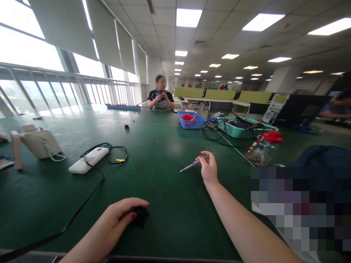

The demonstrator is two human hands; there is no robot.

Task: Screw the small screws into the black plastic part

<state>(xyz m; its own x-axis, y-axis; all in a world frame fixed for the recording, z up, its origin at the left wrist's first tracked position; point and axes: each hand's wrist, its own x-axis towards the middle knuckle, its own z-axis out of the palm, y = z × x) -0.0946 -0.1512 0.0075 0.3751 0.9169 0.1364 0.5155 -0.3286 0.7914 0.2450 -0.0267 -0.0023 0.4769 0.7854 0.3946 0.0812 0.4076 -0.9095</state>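
On the green table (170, 204), left hand (120, 215) clasping a small black part (140, 215), right hand (210, 168) pinching a screwdriver (192, 164).

the room is bright and evenly lit. daylight floods in through the windows (33, 54) far left of the hands and blows them out to white, laying a pale sheen on the bench (170, 204) beyond the left hand (120, 215). ceiling panels (188, 17) overhead glare white too. shadows are soft, only a faint one under the right hand (210, 168). the wide lens bends the railing (68, 78) and ceiling lines toward the edges. the near forearms are slightly soft, and a pixelated block (300, 208) sits just right of the right arm.
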